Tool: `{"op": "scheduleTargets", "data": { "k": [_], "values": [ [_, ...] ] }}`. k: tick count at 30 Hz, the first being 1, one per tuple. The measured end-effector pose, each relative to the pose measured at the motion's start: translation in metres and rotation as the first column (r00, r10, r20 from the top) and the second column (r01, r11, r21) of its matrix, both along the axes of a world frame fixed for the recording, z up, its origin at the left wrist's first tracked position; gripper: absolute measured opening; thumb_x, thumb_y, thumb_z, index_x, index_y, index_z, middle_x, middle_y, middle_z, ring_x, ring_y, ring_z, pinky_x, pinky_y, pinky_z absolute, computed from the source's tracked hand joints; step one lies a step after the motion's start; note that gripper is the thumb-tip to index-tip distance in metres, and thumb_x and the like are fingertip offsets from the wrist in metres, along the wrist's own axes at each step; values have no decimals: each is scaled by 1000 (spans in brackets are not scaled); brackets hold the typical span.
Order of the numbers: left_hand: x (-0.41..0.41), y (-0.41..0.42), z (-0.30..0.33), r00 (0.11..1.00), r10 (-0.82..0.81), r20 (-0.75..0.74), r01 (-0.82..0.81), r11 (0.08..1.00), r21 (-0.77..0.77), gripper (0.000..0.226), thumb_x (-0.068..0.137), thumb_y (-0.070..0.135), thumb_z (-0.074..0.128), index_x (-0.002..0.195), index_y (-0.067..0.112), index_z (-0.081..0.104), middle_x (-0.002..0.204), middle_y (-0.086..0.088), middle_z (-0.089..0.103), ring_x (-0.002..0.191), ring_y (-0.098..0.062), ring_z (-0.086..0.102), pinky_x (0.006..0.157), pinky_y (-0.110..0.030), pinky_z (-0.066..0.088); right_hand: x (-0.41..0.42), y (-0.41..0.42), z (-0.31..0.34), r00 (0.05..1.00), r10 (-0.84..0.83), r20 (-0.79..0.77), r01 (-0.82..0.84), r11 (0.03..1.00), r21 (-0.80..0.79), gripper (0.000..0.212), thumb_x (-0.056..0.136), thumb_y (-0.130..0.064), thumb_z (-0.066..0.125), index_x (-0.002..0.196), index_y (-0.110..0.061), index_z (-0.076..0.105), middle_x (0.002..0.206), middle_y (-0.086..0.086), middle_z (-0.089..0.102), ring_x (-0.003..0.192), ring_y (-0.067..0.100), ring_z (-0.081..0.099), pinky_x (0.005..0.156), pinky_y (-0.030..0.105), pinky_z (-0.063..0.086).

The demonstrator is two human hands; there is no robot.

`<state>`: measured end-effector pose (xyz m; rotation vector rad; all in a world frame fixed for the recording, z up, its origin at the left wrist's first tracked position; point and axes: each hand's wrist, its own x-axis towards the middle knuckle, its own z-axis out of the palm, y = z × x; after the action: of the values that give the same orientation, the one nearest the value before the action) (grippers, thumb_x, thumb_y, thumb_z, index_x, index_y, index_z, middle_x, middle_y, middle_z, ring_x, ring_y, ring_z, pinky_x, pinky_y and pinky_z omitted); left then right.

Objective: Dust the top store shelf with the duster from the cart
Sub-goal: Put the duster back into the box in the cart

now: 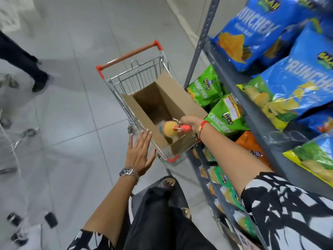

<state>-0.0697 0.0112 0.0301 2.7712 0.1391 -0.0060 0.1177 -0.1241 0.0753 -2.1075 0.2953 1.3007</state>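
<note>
A small wire shopping cart (137, 76) with an orange handle stands on the floor beside the shelves. An open cardboard box (180, 98) fills its basket. My right hand (190, 122) grips the pink handle of a fluffy multicoloured duster (169, 129), whose head hangs over the near end of the box. My left hand (139, 153), wearing a watch, hovers open with fingers spread just left of the box's near corner, touching nothing. The grey metal shelf unit (239, 87) rises on the right; its top shelf is out of view.
Blue snack bags (297, 91) crowd the upper shelf levels, green bags (225, 116) and orange ones sit lower. Another person's dark trouser leg and shoe (38, 83) are on the grey tiled floor at far left. Blurred cart wheels show at the left edge.
</note>
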Motion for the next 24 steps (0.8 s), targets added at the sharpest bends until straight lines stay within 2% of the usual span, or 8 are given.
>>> {"op": "scheduleTargets", "data": {
  "k": [5, 6, 8, 10, 12, 15, 21, 24],
  "values": [
    [-10, 5, -18, 994, 81, -68, -83, 996, -26, 63, 88, 42, 27, 137, 4, 41, 141, -17, 44, 132, -33, 39, 111, -57, 13, -6, 15, -44, 999, -13, -33, 11, 998, -59, 32, 91, 10, 36, 62, -3, 43, 19, 4, 43, 12, 10, 40, 19, 15, 34],
    [-11, 5, -21, 993, 83, -78, -86, 996, -32, 63, 88, 41, 27, 137, 4, 42, 140, -18, 46, 131, -34, 40, 111, -58, 14, -7, 16, -49, 999, 0, -42, -3, 997, -72, 31, 90, 10, 38, 63, -3, 43, 23, 9, 46, 12, 11, 40, 20, 16, 35],
    [-10, 4, -25, 992, 86, -92, -90, 995, -37, 63, 88, 41, 27, 136, 4, 42, 139, -18, 47, 131, -35, 40, 111, -59, 14, -8, 19, -59, 998, -16, -63, 10, 996, -90, 28, 89, 8, 39, 65, -4, 44, 46, 17, 51, 18, 15, 45, 22, 19, 40],
    [-9, 1, -28, 991, 93, -100, -97, 995, -35, 63, 88, 41, 28, 136, 4, 42, 138, -18, 48, 130, -35, 41, 111, -59, 13, -8, 20, -67, 990, -45, -136, 34, 996, -84, 25, 92, 2, 42, 68, -7, 45, 65, 13, 47, 39, 18, 50, 25, 21, 44],
    [-7, -1, -28, 989, 105, -108, -110, 993, -42, 63, 88, 41, 27, 137, 5, 42, 139, -17, 48, 130, -34, 41, 112, -58, 12, -7, 21, -69, 973, -54, -224, 38, 996, -74, 26, 96, -6, 42, 70, -8, 44, 68, 10, 44, 53, 17, 44, 26, 20, 45],
    [-4, -6, -28, 987, 103, -120, -110, 992, -54, 63, 88, 42, 26, 136, 5, 42, 139, -17, 47, 130, -34, 41, 112, -57, 10, -4, 20, -73, 957, -39, -288, 22, 998, -64, 25, 96, -9, 43, 71, -7, 44, 75, 11, 46, 59, 19, 46, 30, 21, 49],
    [5, -12, -21, 987, 117, -109, -122, 991, -45, 64, 88, 44, 25, 136, 5, 43, 140, -17, 47, 130, -34, 41, 112, -56, 9, -4, 17, -73, 962, 87, -260, -108, 992, -68, 24, 95, -19, 46, 72, -10, 44, 76, 11, 45, 60, 19, 44, 52, 29, 49],
    [10, -14, -19, 987, 134, -89, -139, 989, -50, 64, 89, 44, 25, 136, 5, 43, 141, -16, 46, 130, -34, 41, 112, -58, 11, -8, 17, -69, 973, 147, -175, -153, 988, -17, 19, 95, -25, 43, 88, -8, 49, 87, 12, 45, 65, 22, 45, 71, 38, 54]
  ]
}}
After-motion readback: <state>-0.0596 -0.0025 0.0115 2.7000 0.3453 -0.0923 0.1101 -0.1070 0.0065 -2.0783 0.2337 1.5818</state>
